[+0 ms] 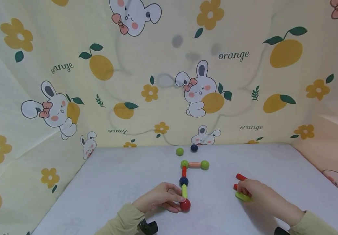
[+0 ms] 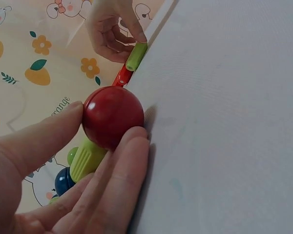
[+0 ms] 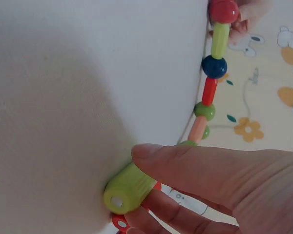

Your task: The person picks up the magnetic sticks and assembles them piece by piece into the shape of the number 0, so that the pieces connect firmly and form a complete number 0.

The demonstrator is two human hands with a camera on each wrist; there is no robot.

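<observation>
My left hand holds a red ball between thumb and fingers. That ball ends a chain of toy building rods and balls: a yellow-green rod, a dark blue ball, a red rod, a green ball, then a pink rod and another green ball off to the right. On the right, my right hand pinches a loose yellow-green rod, whose end shows a metal disc. Two red rods lie beside those fingers, one partly hidden.
Behind the chain, a loose green ball and a dark blue ball stand near the back edge of the white table. A patterned cloth with rabbits and oranges hangs behind the table and along its sides.
</observation>
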